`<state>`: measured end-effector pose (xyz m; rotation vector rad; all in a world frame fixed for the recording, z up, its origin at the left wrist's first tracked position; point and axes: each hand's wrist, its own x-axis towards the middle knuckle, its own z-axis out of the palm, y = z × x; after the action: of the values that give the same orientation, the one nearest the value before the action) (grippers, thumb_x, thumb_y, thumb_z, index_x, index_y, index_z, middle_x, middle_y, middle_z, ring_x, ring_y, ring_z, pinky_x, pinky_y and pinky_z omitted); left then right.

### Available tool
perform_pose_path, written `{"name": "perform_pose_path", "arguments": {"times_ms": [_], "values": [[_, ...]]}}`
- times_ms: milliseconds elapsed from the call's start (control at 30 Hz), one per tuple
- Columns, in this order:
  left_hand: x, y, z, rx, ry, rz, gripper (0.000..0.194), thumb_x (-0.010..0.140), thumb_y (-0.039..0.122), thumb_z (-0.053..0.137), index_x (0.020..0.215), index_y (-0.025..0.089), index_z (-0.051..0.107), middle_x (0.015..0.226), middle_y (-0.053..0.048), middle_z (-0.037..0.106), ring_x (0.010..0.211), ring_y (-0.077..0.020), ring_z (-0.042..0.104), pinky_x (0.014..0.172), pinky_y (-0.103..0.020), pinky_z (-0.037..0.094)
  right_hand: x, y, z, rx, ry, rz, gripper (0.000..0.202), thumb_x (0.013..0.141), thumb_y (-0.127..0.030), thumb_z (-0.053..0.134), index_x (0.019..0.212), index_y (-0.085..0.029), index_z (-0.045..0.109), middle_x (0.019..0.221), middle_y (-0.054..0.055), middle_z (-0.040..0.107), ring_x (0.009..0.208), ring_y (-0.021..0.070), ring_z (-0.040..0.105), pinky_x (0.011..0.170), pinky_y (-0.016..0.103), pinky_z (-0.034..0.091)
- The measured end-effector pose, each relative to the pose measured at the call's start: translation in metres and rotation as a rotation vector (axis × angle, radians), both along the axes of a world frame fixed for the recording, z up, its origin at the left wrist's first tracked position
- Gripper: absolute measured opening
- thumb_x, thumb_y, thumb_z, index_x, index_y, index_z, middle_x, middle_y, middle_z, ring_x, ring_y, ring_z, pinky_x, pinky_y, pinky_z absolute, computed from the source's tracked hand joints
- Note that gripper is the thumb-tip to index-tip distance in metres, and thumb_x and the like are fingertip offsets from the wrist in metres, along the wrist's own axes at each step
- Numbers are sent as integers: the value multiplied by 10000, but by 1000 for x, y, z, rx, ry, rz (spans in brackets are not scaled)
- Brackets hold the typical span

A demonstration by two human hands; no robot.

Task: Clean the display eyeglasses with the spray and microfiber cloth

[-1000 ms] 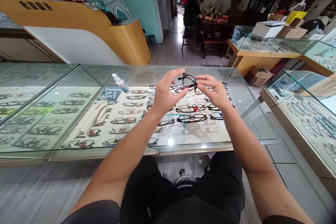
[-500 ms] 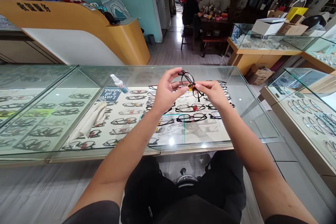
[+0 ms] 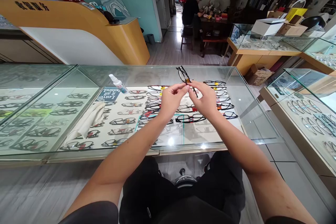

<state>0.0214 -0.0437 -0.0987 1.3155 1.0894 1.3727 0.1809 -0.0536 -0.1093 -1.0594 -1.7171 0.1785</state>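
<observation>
A pair of dark-framed eyeglasses (image 3: 183,75) is held tilted above the glass counter, one lens up and part of the frame behind my fingers. My left hand (image 3: 172,99) is closed in a pinch at its lower edge, fingertips touching those of the other hand. With thumb and fingers, my right hand (image 3: 204,97) grips the frame near its middle, where a yellow-orange tag shows. Under both hands lie rows of eyeglasses (image 3: 190,118), several with red or yellow tags.
On the glass display counter (image 3: 168,145) are a white spray bottle (image 3: 118,83) and a crumpled pale cloth (image 3: 88,120) to the left. More display cases (image 3: 301,112) stand at the right. A person (image 3: 191,12) sits at a table in the back.
My hands have come closer together, the left moving right and down, the right slightly left. The eyeglasses have turned and now show more edge-on, with the temples pointing up.
</observation>
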Motion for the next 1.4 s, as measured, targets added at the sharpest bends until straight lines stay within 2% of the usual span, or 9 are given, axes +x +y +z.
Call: {"name": "perform_pose_path", "arguments": {"times_ms": [100, 200, 300, 467, 633, 767, 1033, 1167, 1400], "values": [[-4, 6, 1, -1, -18, 36, 377, 783, 561, 916, 956, 228, 883, 688, 9, 646, 577, -100, 406, 531, -281, 325, 0, -4, 4, -25, -89, 48, 271, 1009, -364, 646, 1208, -288, 812, 1276, 76, 866, 1180, 304, 821, 1062, 471, 622], [-12, 13, 8, 36, 103, 41, 330, 814, 538, 870, 908, 222, 877, 637, 12, 579, 577, -109, 380, 557, -289, 285, 11, -3, 12, -97, -40, 26, 260, 1056, -427, 591, 1149, -272, 777, 1036, 57, 863, 895, 238, 806, 854, 382, 606], [-21, 23, 20, 62, 377, -43, 326, 831, 544, 836, 877, 224, 873, 572, 18, 518, 548, -121, 337, 570, -303, 234, 31, 9, 19, -108, 69, -112, 382, 1133, -524, 437, 1132, -261, 713, 731, -1, 676, 637, 187, 621, 695, 343, 487], [-20, 47, 35, 124, 965, -213, 220, 853, 475, 802, 882, 288, 913, 600, -20, 666, 549, -184, 483, 587, -336, 288, 60, 31, 20, -76, 111, -129, 626, 1109, -773, 265, 946, -268, 598, 670, -8, 535, 607, 191, 512, 695, 372, 445], [-6, 57, 23, 177, 1216, -276, 173, 866, 391, 783, 912, 311, 930, 863, -50, 842, 702, -242, 660, 619, -350, 363, 64, 34, 21, -106, 52, -132, 718, 1043, -886, 238, 690, -278, 382, 612, -8, 422, 582, 175, 397, 652, 367, 348], [-3, 56, 14, 107, 1380, -336, 270, 939, 413, 715, 1089, 335, 926, 1087, -40, 879, 924, -294, 755, 718, -368, 441, 61, 34, 22, -185, 111, -17, 763, 996, -938, 292, 636, -267, 254, 608, -32, 274, 577, 134, 266, 607, 350, 211], [5, 54, 10, 56, 1475, -359, 279, 965, 425, 703, 1120, 336, 917, 1069, -38, 876, 1020, -303, 770, 814, -370, 489, 59, 26, 33, -260, 198, 82, 816, 929, -905, 578, 645, -254, 176, 655, -47, 161, 635, 109, 160, 629, 355, 121], [7, 54, 10, 63, 1481, -362, 251, 947, 408, 721, 1076, 334, 923, 1086, -48, 872, 1032, -304, 761, 853, -359, 501, 58, 26, 33, -358, 275, 66, 867, 853, -1004, 533, 586, -273, 152, 612, -52, 127, 606, 107, 113, 616, 373, 79], [8, 56, 23, 78, 1494, -290, 320, 973, 484, 671, 1131, 326, 899, 1140, -53, 866, 1048, -315, 763, 803, -362, 498, 55, 24, 35, -322, 354, 110, 875, 802, -1050, 508, 586, -278, 155, 614, -51, 128, 607, 107, 110, 605, 371, 76]]}}
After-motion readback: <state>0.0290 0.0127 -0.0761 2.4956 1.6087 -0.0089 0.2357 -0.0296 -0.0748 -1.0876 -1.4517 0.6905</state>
